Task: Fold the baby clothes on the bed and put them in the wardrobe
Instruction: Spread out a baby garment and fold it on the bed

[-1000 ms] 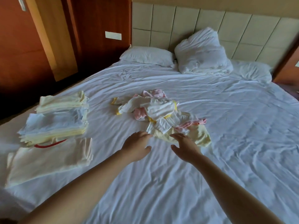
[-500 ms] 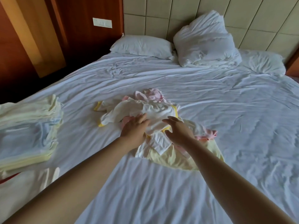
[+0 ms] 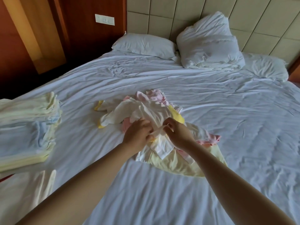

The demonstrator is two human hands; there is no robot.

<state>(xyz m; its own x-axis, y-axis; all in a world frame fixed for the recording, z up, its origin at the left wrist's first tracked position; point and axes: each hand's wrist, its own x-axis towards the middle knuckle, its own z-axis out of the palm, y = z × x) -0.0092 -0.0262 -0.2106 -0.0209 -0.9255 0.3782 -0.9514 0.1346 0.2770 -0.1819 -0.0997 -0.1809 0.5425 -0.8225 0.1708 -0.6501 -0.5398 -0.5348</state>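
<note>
In the head view, a heap of loose baby clothes (image 3: 164, 153) is seen lying on the white sheet of the bed (image 3: 235, 130), in white, pink and pale yellow. On top of the heap a white garment (image 3: 151, 113) with yellow trim is spread. At the near side of the heap, the left hand (image 3: 138, 135) is set on this garment with its fingers curled into the cloth. Just right of it, the right hand (image 3: 178, 135) is held with fingertips pinched on a thin white tie (image 3: 160, 131) of the same garment. The tie is stretched between the two hands, which are nearly touching.

Well left of the heap, a folded stack (image 3: 27, 127) of pale yellow and blue clothes is seen. Nearer than this stack, a flat cream piece (image 3: 24, 190) is laid. Beyond the heap, three white pillows (image 3: 142, 44) are placed against a padded headboard (image 3: 162, 17). Beyond and left of the heap, a wood-panelled wall (image 3: 78, 26) with a switch plate (image 3: 104, 19) is visible.
</note>
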